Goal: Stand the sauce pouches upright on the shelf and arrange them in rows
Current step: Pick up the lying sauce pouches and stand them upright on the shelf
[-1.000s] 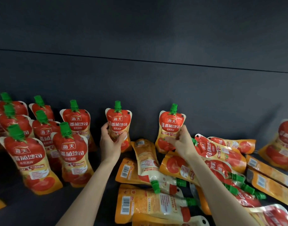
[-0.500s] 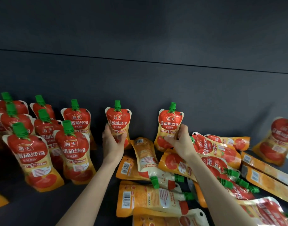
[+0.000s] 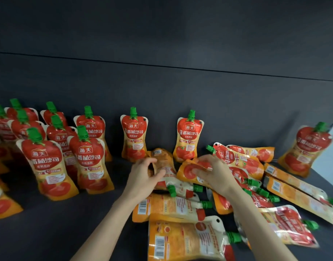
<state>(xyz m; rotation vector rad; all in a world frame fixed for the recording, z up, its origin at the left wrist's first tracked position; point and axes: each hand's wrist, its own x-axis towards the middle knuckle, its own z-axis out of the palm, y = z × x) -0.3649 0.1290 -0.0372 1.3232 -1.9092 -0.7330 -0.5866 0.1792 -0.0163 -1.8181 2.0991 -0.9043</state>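
The pick-up step is in hand: on the shelf (image 3: 71, 227) the left hand (image 3: 143, 178) grips a label-down pouch (image 3: 163, 161) at its 1 o'clock, the right hand (image 3: 216, 174) curls round a face-up pouch (image 3: 188, 171) at its 9 o'clock, and next each likely needs turning cap-up beside the 2 standing pouches (image 3: 134, 136) at 12 o'clock.

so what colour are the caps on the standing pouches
Green, like the cap on the upright pouch; the head view shows it clearly.

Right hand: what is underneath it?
A lying tomato sauce pouch, face up, bottom end showing; its middle is covered. Further lying pouches sit below; the shelf there is hidden.
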